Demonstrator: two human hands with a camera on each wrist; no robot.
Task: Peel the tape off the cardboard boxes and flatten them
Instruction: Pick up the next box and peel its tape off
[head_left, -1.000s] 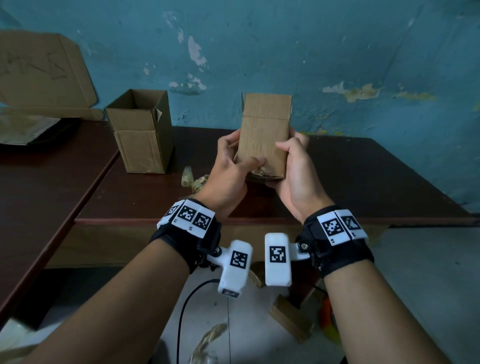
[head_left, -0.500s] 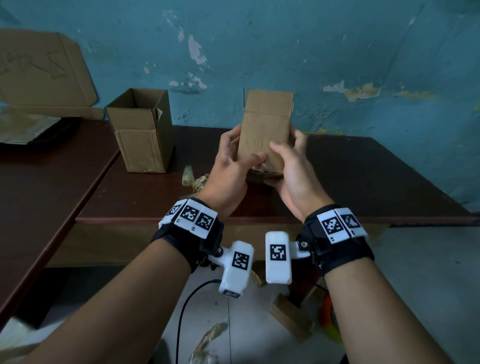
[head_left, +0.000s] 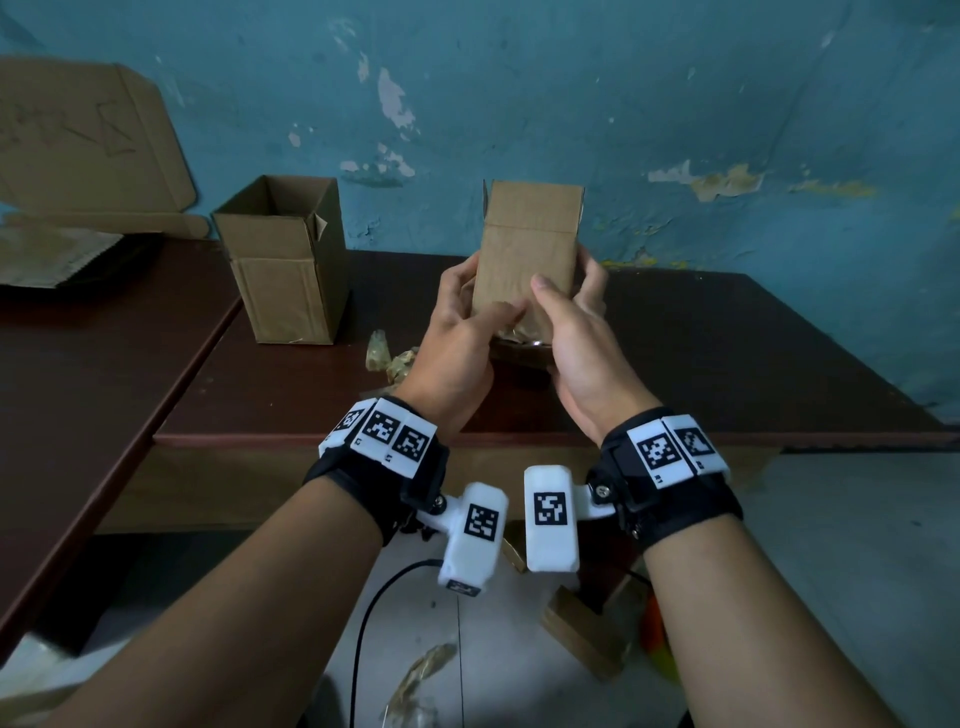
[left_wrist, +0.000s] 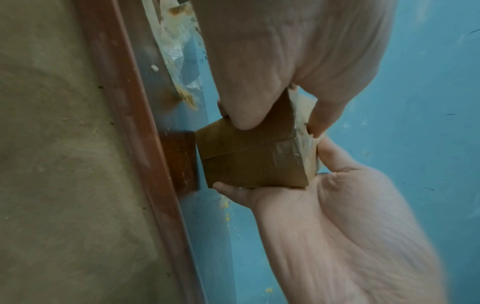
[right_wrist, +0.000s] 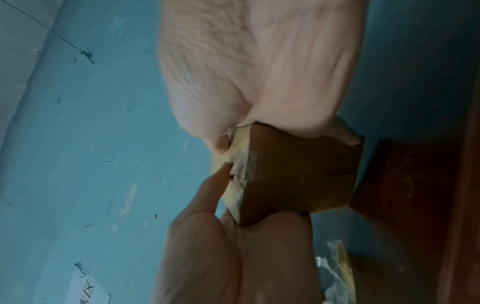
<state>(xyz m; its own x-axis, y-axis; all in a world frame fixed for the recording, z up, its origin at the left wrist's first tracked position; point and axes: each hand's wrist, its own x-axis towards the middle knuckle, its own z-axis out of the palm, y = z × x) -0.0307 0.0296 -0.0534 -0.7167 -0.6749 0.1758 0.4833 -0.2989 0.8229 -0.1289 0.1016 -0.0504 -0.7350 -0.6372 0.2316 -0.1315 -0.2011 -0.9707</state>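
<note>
Held box (head_left: 527, 249): plain brown cardboard, with glossy clear tape (left_wrist: 298, 152) over its bottom edge. Second box (head_left: 288, 270), open-topped: same brown. Bench (head_left: 727, 353): dark reddish-brown top, lighter red-brown edge. Wall (head_left: 675, 104): teal-blue paint, flaked to white and yellow patches. Wristbands (head_left: 675, 499): black, carrying white blocks printed with black square codes. Floor (head_left: 831, 545): pale grey. Flat cardboard sheet (head_left: 88, 145): tan, faint dark scribbles.

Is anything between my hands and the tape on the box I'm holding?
Nothing visible. Both the left hand and right hand already hold the small box, thumbs at the tape on its bottom edge.
</note>
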